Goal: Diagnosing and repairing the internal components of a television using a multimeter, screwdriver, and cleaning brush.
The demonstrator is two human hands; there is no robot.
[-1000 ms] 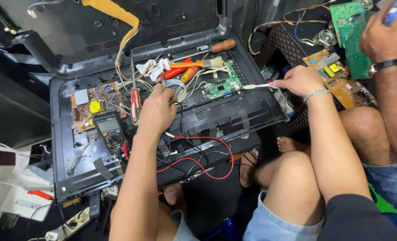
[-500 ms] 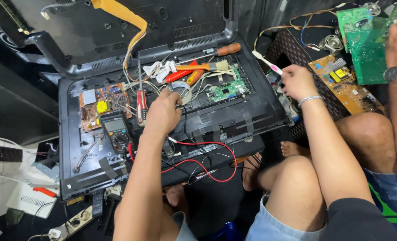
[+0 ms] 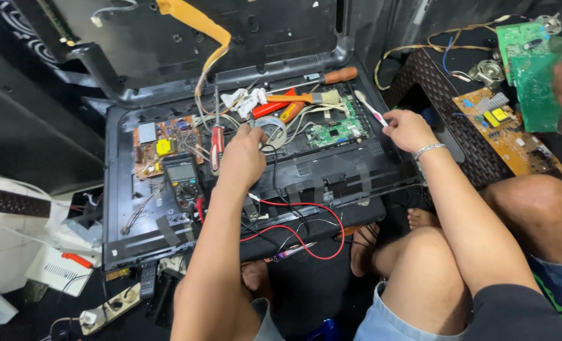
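Since the earlier frame the right hand [image 3: 407, 129] has lowered its white toothbrush [image 3: 370, 108], pinched in a closed grip, toward the green circuit board [image 3: 338, 131] at its 9 o'clock. The left hand [image 3: 243, 158] rests curled on a tape roll [image 3: 273, 131] inside the opened casing [image 3: 331, 173]; a multimeter [image 3: 183, 180] lies at its 9 o'clock.

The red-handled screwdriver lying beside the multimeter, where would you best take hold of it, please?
Probably by the red handle, pinched across its width from above. The red-handled screwdriver lies flat, shaft pointing away toward the lid. The left hand is right beside it; the multimeter crowds the near left.
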